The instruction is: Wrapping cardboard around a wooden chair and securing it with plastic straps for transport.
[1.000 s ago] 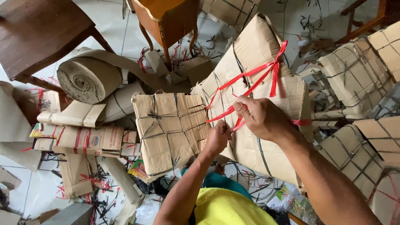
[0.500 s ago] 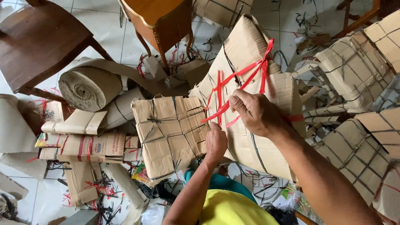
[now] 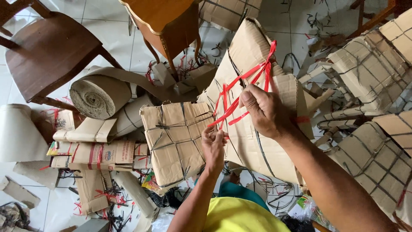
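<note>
Matt, rough corrugated cardboard bundle (image 3: 253, 107) bound with glossy red plastic ribbon (image 3: 240, 92); polished wooden chair (image 3: 47, 56) nearby.

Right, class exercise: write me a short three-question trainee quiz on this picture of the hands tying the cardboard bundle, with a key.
1. True or false: the right hand grips the red plastic strap crossing the large flattened brown cardboard bundle.
2. Multiple choice: what binds the smaller square cardboard bundle beside the left hand? A) red strap B) dark strap C) white tape
3. Fill the gap: the big roll of corrugated brown paper lies next to the dark wooden ____.

Key: 1 true; 2 B; 3 chair.
</note>
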